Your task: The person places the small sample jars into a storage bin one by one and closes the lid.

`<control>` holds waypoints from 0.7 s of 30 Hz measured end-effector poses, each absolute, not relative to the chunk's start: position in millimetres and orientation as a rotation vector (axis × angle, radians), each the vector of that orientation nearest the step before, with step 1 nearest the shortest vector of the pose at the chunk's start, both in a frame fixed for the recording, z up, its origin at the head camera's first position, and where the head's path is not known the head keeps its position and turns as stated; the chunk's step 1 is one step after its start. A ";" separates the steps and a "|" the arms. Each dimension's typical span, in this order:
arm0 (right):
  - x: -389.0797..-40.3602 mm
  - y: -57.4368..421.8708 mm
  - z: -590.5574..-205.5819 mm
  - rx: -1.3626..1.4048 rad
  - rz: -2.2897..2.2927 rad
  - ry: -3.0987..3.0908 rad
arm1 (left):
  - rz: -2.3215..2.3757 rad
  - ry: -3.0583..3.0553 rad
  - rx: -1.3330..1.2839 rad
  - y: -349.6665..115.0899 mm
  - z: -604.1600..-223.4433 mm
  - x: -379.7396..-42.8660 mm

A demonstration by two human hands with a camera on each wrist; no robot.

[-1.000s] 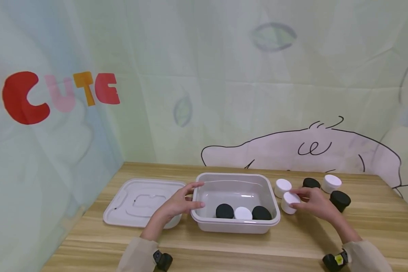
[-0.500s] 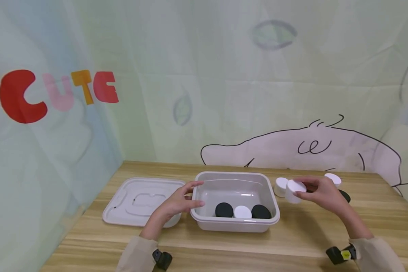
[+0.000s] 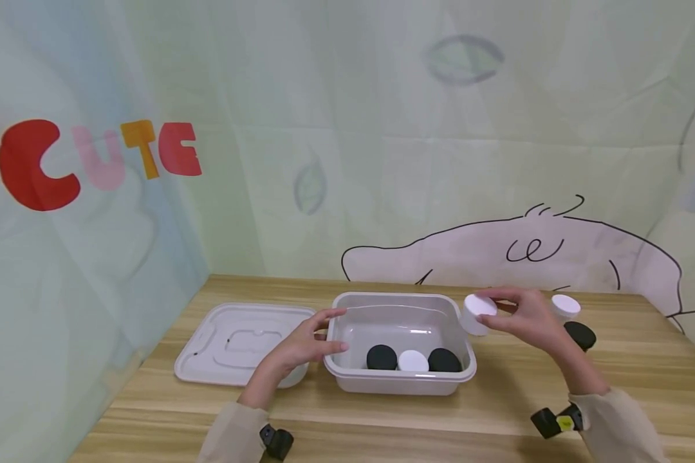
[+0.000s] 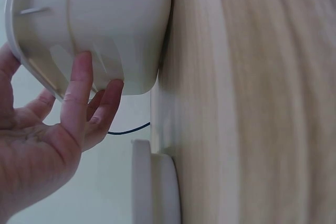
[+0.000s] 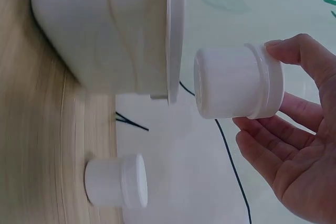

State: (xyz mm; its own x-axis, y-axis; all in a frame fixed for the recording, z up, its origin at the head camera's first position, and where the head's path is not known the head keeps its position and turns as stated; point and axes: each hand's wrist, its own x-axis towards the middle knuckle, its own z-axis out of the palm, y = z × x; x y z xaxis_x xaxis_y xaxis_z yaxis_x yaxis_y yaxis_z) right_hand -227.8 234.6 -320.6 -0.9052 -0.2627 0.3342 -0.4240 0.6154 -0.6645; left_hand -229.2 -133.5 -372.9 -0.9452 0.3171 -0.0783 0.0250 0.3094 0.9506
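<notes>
My right hand [image 3: 529, 323] pinches a white lidded jar [image 3: 476, 316] by its lid, between thumb and fingers. That jar is up off the table, beside the plastic tub's right rim; in the right wrist view its base points toward the table side. The pale grey tub [image 3: 395, 384] holds a white-lidded jar [image 3: 413, 361] between two black-lidded ones [image 3: 381, 357] along its near wall. At the tub's left end my left hand [image 3: 301, 344] grips the rim, and in the left wrist view its fingertips [image 4: 82, 61] touch the outer wall.
The tub's pale lid [image 3: 208, 350] lies flat on the left. Right of my right hand stand a white jar [image 3: 565, 306] and a black-lidded jar [image 3: 580, 335]. Another white jar [image 5: 116, 182] stands on the table in the right wrist view. A printed curtain [image 3: 382, 193] hangs behind.
My right hand has lifted the white jar from the table and moved it up and then left to the tub's right rim. The left hand stays on the tub.
</notes>
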 end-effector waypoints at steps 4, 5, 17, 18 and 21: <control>-229.0 219.3 -319.5 0.581 1.218 -2.645 | 1.679 2.333 0.298 -133.7 -372.6 -228.8; -229.6 214.6 -319.8 0.590 1.230 -2.648 | 1.679 2.333 0.299 -133.7 -372.8 -229.0; -234.8 154.2 -324.8 0.749 1.340 -2.643 | 1.679 2.327 0.306 -133.7 -373.2 -229.4; -235.2 150.0 -325.1 0.769 1.340 -2.636 | 1.677 2.329 0.300 -133.6 -373.1 -229.4; -235.6 137.9 -324.9 0.814 1.336 -2.624 | 1.672 2.339 0.291 -133.7 -372.5 -229.1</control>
State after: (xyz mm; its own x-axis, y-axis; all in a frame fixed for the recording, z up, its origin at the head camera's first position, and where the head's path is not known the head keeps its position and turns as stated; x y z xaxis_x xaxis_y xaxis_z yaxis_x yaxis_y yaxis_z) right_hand -235.6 137.9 -324.9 -0.8543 -0.4192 0.3073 -0.4950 0.4763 -0.7267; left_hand -229.1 -133.7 -372.5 -0.9485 0.3045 -0.0870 0.0163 0.3211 0.9469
